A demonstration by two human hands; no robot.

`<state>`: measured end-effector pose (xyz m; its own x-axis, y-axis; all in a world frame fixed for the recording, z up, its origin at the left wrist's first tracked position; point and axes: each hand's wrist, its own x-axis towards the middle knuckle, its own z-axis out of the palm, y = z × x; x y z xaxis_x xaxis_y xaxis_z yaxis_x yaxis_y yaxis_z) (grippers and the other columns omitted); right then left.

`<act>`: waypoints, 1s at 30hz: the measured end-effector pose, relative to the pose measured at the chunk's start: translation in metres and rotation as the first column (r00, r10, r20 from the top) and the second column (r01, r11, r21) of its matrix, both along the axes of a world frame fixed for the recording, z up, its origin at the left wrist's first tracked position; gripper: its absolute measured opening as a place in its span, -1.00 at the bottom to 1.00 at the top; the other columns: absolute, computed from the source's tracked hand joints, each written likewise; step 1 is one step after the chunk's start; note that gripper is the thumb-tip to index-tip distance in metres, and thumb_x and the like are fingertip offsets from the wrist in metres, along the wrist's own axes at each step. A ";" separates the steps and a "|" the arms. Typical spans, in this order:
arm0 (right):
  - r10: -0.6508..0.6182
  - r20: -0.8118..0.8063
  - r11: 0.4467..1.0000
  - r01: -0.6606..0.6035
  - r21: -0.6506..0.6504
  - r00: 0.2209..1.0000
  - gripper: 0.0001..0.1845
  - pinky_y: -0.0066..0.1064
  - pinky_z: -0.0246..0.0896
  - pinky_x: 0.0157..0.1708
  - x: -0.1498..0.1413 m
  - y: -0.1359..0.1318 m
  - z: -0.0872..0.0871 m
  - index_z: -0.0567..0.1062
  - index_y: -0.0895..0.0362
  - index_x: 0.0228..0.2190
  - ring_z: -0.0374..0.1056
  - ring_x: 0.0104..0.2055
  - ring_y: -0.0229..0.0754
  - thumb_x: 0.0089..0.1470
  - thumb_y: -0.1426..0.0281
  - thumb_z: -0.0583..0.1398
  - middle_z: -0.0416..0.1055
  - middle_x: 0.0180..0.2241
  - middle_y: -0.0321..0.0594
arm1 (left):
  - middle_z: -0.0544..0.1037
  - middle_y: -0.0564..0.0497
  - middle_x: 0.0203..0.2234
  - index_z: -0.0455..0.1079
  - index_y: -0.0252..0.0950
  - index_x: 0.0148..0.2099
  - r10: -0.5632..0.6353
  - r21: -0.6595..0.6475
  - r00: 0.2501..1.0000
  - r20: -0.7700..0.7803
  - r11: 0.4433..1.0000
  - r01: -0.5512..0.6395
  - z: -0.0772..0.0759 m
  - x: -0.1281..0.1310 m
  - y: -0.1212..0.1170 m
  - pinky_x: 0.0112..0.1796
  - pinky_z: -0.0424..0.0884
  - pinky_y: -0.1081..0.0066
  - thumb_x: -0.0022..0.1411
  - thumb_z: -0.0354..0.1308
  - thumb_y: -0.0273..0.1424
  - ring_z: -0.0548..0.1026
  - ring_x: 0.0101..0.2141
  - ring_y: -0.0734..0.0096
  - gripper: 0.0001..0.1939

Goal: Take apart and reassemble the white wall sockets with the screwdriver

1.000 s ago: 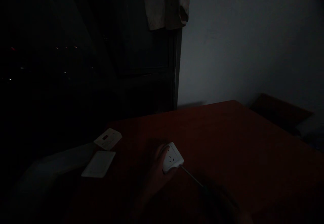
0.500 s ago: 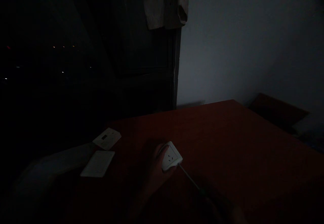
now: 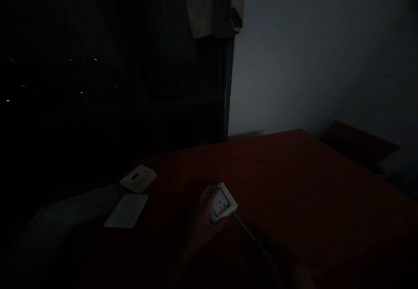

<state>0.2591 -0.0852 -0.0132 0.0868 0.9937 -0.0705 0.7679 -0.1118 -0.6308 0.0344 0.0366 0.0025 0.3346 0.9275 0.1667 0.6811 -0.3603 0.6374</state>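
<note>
My left hand (image 3: 203, 226) is wrapped round a white wall socket (image 3: 221, 203) and holds it tilted above the table. Dark plug slots show in its face, and a dark line runs round its inner panel. A screwdriver (image 3: 244, 225) touches the socket's lower right edge with its thin shaft. In deep shadow at the bottom, my right hand (image 3: 281, 265) is closed round the screwdriver's dark handle; its fingers are barely visible.
A white rectangular plate (image 3: 126, 211) lies on the reddish-brown table (image 3: 277, 171) at the left. Behind it is a pale piece (image 3: 139, 178) with a dark rectangular mark. A cloth (image 3: 214, 8) hangs by the dark window, beside a grey wall (image 3: 310, 54).
The socket has tilted and shifted slightly right. A dark line round its inner panel is now plainer. The screwdriver and right hand have moved a little.
</note>
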 end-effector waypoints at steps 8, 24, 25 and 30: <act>0.038 -0.148 0.997 -0.048 -0.067 0.988 -0.51 -0.35 0.32 0.01 -0.006 0.019 0.012 0.37 -0.01 0.11 0.38 0.05 -0.05 0.16 0.18 0.05 0.38 0.10 -0.21 | 0.10 -0.01 0.27 0.10 -0.07 0.28 -0.049 -0.052 0.998 0.040 0.997 0.051 -0.001 0.010 -0.007 0.19 0.15 0.16 0.02 0.26 -0.36 0.16 0.22 0.07 -0.23; -0.078 -0.422 0.990 0.022 -0.138 0.903 -0.40 -0.20 0.20 0.08 0.005 0.053 0.027 0.47 0.08 0.01 0.36 0.07 0.03 0.15 -0.03 -0.01 0.45 0.03 -0.16 | 0.25 -0.02 0.16 0.08 -0.08 0.25 0.196 0.089 0.978 0.072 0.975 -0.202 0.019 -0.023 0.019 0.15 0.18 0.16 0.16 0.18 -0.35 0.22 0.17 0.18 -0.36; -0.071 -0.435 0.993 0.022 -0.117 0.898 -0.41 -0.21 0.21 0.07 0.002 0.058 0.032 0.47 0.07 0.00 0.36 0.06 0.03 0.15 -0.02 0.00 0.46 0.03 -0.18 | 0.23 -0.03 0.17 0.09 -0.10 0.25 0.202 0.118 0.978 0.044 0.971 -0.206 0.019 -0.027 0.024 0.15 0.17 0.15 0.15 0.18 -0.36 0.21 0.18 0.17 -0.36; -0.042 -0.496 0.995 -0.007 -0.096 0.867 -0.43 -0.19 0.25 0.03 -0.003 0.068 0.038 0.48 0.11 -0.01 0.39 0.02 0.05 0.15 0.01 0.02 0.48 0.00 -0.14 | 0.18 -0.08 0.20 0.08 -0.17 0.26 0.142 0.138 0.978 -0.154 0.983 -0.121 0.020 -0.045 0.051 0.16 0.14 0.10 0.08 0.21 -0.42 0.16 0.20 0.10 -0.29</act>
